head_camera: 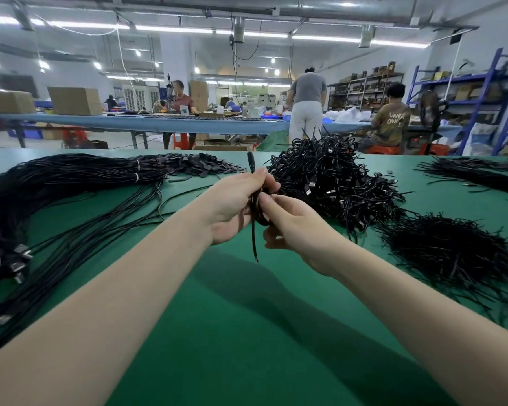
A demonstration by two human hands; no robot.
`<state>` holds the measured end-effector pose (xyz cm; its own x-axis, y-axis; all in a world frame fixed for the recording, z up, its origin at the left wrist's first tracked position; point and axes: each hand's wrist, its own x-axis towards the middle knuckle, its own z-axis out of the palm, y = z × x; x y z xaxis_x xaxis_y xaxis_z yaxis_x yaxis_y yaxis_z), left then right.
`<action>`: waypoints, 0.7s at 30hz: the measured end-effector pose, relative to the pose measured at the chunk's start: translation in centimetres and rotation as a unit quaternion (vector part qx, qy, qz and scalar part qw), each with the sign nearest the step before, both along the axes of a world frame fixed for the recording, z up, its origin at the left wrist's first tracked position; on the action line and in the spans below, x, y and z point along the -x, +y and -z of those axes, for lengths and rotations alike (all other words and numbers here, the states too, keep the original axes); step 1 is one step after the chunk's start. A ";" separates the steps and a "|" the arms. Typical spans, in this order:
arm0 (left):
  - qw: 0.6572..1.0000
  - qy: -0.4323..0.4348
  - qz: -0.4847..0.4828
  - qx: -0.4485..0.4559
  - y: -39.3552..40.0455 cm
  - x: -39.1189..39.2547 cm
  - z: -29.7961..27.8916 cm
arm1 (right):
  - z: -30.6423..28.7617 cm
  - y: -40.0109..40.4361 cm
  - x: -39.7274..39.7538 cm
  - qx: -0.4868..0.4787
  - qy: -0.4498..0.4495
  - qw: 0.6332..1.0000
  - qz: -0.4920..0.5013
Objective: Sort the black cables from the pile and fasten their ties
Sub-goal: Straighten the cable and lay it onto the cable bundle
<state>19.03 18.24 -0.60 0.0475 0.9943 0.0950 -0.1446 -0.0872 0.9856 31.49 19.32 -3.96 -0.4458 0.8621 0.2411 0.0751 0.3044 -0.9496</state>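
1. A coiled black cable [256, 210] is held above the green table [247, 332], between the two hands near the middle of the view. Its plug end [250, 161] sticks up past the fingers, and a loose tail [254, 244] hangs down below them.
2. The left hand [235, 205] has its fingers curled round the cable, with the thumb on top near the plug.
3. The right hand [288, 224] pinches the cable from the other side, its fingertips touching the coil just beside the left thumb.
4. Right behind the hands lies a heap of bundled cables [335, 183].
5. To the right of that heap lies a pile of black ties [452, 253].
6. On the left, long loose cables [71, 194] fan out over the table, banded with white ties.
7. Across the room, people work at a long blue bench [159, 124], with cardboard boxes [74, 101] on it and blue shelves [481, 92] to the right.
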 end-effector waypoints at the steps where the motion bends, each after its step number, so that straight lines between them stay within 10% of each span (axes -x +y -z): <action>1: 1.000 0.018 -0.008 0.000 0.0 -0.1 0.1 | 0.1 -0.1 0.0 -0.021 -0.019 1.000 0.000; 7: 0.995 0.088 -0.035 0.018 0.2 -0.3 0.8 | 0.5 0.0 0.0 -0.172 -0.176 0.967 0.068; 14: 0.992 0.101 -0.049 0.049 0.6 -1.2 2.7 | 2.5 1.0 -0.4 -0.285 -0.433 0.827 0.217; 21: 0.992 0.108 -0.058 0.028 1.0 -0.8 3.8 | 3.0 1.2 0.1 -0.145 -0.255 0.950 0.104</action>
<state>19.79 19.28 -4.42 -0.0534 0.9978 0.0393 0.0776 -0.0351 0.9964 31.41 20.54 -6.96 -0.3952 0.8751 0.2795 0.5906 0.4750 -0.6523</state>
